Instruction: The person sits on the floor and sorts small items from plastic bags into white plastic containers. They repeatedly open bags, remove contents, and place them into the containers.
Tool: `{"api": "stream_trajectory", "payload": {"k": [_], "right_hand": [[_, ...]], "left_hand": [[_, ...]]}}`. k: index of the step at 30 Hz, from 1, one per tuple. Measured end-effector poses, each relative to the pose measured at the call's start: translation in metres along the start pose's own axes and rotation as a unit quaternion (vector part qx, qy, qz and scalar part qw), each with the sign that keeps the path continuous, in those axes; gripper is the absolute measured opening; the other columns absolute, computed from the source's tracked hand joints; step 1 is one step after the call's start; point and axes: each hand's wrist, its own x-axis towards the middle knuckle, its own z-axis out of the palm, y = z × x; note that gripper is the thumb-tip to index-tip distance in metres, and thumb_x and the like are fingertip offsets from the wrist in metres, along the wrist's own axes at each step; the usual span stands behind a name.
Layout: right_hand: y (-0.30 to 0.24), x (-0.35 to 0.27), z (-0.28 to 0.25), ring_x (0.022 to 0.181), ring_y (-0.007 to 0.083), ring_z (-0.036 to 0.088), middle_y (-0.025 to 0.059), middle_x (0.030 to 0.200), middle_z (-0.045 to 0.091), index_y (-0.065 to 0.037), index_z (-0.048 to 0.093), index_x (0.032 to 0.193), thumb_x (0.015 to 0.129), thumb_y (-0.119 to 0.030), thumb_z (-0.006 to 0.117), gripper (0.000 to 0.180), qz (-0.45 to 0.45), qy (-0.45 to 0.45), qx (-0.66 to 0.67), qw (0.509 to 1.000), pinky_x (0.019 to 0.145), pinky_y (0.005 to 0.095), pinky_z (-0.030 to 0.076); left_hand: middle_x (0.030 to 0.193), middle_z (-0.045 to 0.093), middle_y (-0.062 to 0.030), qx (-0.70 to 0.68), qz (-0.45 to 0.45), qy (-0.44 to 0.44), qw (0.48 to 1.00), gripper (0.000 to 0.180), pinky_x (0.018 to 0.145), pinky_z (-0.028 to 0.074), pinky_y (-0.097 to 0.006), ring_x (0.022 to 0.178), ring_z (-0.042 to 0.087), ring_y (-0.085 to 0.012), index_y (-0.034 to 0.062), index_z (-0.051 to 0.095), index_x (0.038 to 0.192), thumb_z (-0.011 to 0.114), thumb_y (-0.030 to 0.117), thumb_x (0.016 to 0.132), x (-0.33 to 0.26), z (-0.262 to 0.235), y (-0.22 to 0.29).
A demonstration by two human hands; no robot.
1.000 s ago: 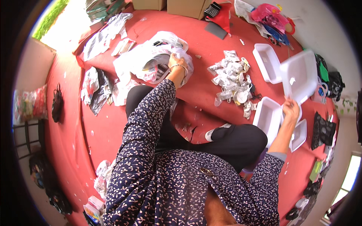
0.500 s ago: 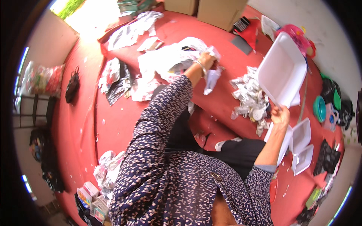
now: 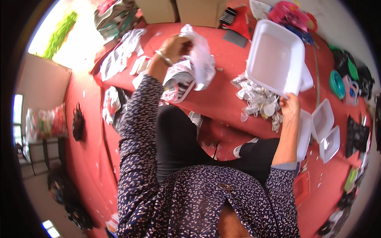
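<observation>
My left hand [image 3: 174,49], a bracelet on its wrist, is closed on a thin white plastic bag [image 3: 203,59] that hangs to the right of it. Beneath that hand lies a bundle of printed pink, white and black material [image 3: 178,81], some of it in a pale tray-like holder; its exact kind is unclear. My right hand [image 3: 291,108] pinches the near lower corner of a deep white rectangular tub [image 3: 276,57], held tilted with its inside facing me. Just left of this hand is a heap of crumpled whitish scraps [image 3: 256,95].
More white tubs [image 3: 322,117] lie right of my right forearm, near a red tray [image 3: 302,186]. A teal basin [image 3: 337,84] and dark bags [image 3: 343,59] line the right wall. Cardboard boxes [image 3: 200,12] stand at the back, on the red floor covering [image 3: 89,170].
My left hand has pulled the plastic bag up and left, uncovering the printed bundle. My right hand still holds the tub, now turned slightly. The whole view has shifted.
</observation>
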Motion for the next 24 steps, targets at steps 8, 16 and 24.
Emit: {"api": "stream_trajectory", "payload": {"k": [8, 16, 24], "right_hand": [[-0.004, -0.019, 0.022, 0.046, 0.0166, 0.054, 0.0128, 0.069, 0.056, 0.004, 0.047, 0.085, 0.072, -0.007, 0.048, 0.017, 0.013, 0.017, -0.047, 0.999, 0.035, 0.0222, 0.038], [0.002, -0.028, 0.039, 0.046, 0.0162, 0.055, 0.0120, 0.066, 0.056, 0.003, 0.050, 0.080, 0.071, -0.009, 0.050, 0.015, 0.022, -0.012, -0.064, 0.998, 0.034, 0.0220, 0.039], [0.003, -0.033, 0.039, 0.047, 0.0155, 0.054, 0.0113, 0.069, 0.056, 0.002, 0.049, 0.081, 0.072, -0.009, 0.049, 0.015, 0.020, -0.014, -0.099, 0.995, 0.035, 0.0217, 0.039]], "left_hand": [[0.068, 0.057, -0.0069, 0.169, 0.024, 0.000, 0.985, 0.017, 0.050, 0.045, -0.023, 0.058, 0.054, -0.0134, -0.0005, 0.057, 0.081, 0.048, 0.014, 0.080, 0.002, -0.041, 0.068], [0.071, 0.055, -0.0127, 0.092, 0.057, 0.179, 0.978, 0.010, 0.053, 0.049, -0.027, 0.060, 0.055, -0.0180, -0.0047, 0.051, 0.079, 0.047, 0.005, 0.078, 0.005, -0.132, 0.100], [0.075, 0.053, -0.0160, -0.047, 0.118, 0.391, 0.911, 0.010, 0.062, 0.053, -0.032, 0.061, 0.054, -0.0237, -0.0094, 0.045, 0.083, 0.040, -0.001, 0.080, 0.021, -0.184, 0.091]]}}
